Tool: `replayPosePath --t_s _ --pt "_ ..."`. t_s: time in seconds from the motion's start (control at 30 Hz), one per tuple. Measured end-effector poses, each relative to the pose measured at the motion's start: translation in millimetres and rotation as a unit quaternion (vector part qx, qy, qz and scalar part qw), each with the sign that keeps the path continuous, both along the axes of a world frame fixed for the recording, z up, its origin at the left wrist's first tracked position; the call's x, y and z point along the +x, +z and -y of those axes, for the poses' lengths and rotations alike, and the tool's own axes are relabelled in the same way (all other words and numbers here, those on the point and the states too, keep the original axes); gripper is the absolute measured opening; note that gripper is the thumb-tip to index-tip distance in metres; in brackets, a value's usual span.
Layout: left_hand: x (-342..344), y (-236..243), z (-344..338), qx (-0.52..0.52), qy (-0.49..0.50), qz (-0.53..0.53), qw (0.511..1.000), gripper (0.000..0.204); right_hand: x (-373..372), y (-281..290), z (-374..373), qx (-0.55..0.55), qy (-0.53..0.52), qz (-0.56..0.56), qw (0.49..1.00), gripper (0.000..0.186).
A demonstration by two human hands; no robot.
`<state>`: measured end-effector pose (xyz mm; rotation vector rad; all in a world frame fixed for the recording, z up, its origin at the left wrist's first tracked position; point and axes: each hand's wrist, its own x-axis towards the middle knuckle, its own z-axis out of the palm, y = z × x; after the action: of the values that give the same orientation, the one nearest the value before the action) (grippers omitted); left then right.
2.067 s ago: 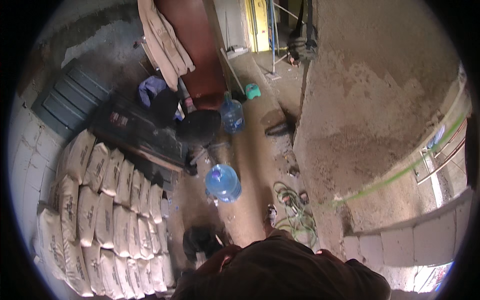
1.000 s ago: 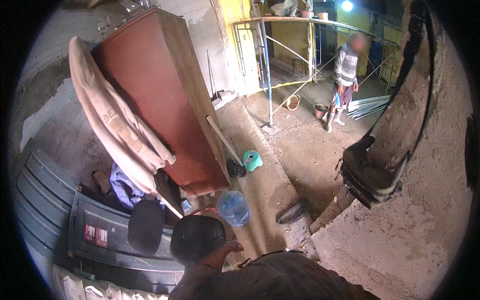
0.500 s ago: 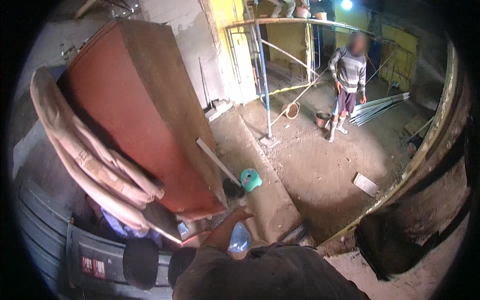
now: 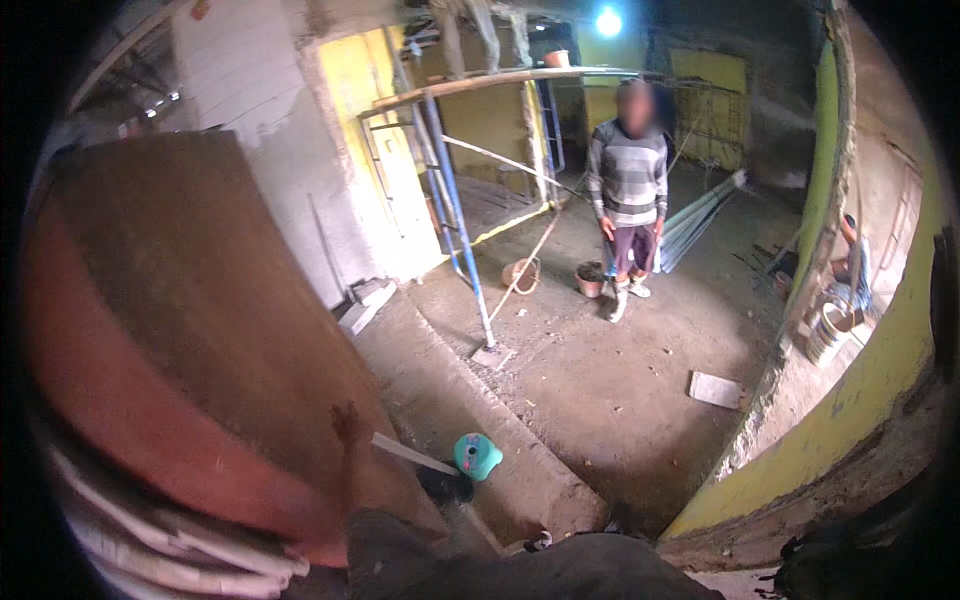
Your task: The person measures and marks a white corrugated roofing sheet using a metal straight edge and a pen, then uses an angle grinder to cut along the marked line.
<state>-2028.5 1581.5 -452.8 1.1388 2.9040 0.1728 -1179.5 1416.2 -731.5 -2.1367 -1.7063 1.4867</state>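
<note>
My left hand (image 4: 347,424) is raised in front of the brown side of a large red-and-brown cabinet-like box (image 4: 215,270), its fingers apart and nothing seen in them. It looks to be against the panel, but I cannot tell if it touches. A pale flat stick (image 4: 412,452) lies just right of the hand, its lower end by a dark bundle (image 4: 446,486). Beside that stands a small turquoise plastic stool (image 4: 478,456). My right hand is out of view.
A co-worker (image 4: 628,170) stands facing me, by a bucket (image 4: 590,279). Blue-legged scaffolding (image 4: 455,220) holds a plank with another person's legs above. A low concrete step (image 4: 470,385) crosses the floor. A block (image 4: 717,390) lies to the right; beyond the yellow wall (image 4: 860,415) is a white bucket (image 4: 830,333).
The view has swung right and up. My left hand has moved from beside the stool to the cabinet's brown side. The co-worker's arms have come lower, and the clear plastic bag is out of view.
</note>
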Motion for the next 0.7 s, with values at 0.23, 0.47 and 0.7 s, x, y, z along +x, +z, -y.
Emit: replayPosePath --t_s 0.23,0.47,0.7 --pt "-103.7 -17.2 -9.3 -0.070 0.063 -0.056 0.994 0.074 -61.8 21.9 80.8 0.032 -0.046 0.056 0.997 0.045" --pt "-112.6 -49.7 -22.6 -0.010 0.071 0.000 0.997 0.060 -60.2 15.9 53.4 0.035 -0.162 0.008 0.986 0.040" --pt "-144.8 -73.5 -14.3 0.066 0.096 0.036 0.993 0.050 -13.8 -23.5 128.6 0.065 -0.068 0.012 0.996 0.028"
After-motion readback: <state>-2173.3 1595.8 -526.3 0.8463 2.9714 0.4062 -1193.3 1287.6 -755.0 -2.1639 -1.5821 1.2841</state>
